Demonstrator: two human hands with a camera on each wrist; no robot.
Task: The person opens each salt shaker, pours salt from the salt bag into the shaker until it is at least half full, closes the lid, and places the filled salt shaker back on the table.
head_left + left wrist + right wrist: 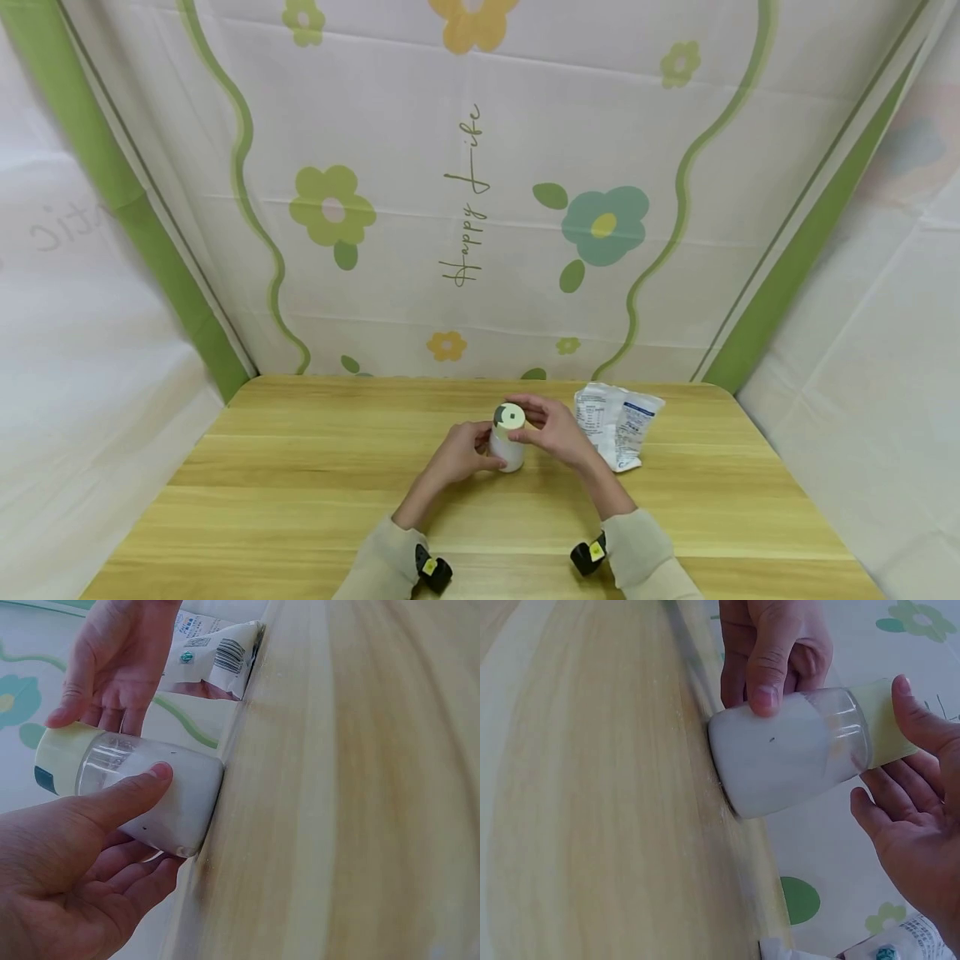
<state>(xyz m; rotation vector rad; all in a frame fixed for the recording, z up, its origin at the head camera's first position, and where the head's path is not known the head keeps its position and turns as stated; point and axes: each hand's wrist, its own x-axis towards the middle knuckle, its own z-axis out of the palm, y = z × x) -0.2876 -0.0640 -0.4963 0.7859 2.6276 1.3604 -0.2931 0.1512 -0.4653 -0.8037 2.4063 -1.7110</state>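
Observation:
A clear jar (176,791) filled most of the way with white powder stands upright on the wooden table. Its pale yellow lid (513,417) is on top and carries a dark green patch. My left hand (459,454) grips the jar's body low down, thumb on the near side and fingers round the far side. At the lid, my right hand (558,433) holds the rim between its thumb and fingers; in the right wrist view the thumb (922,720) lies against the lid's side.
Right of the jar, a crumpled white printed packet (617,425) rests on the wooden table (322,492). Behind the table's far edge hangs a white curtain (405,275) with flowers. Black wrist cameras sit on both sleeves.

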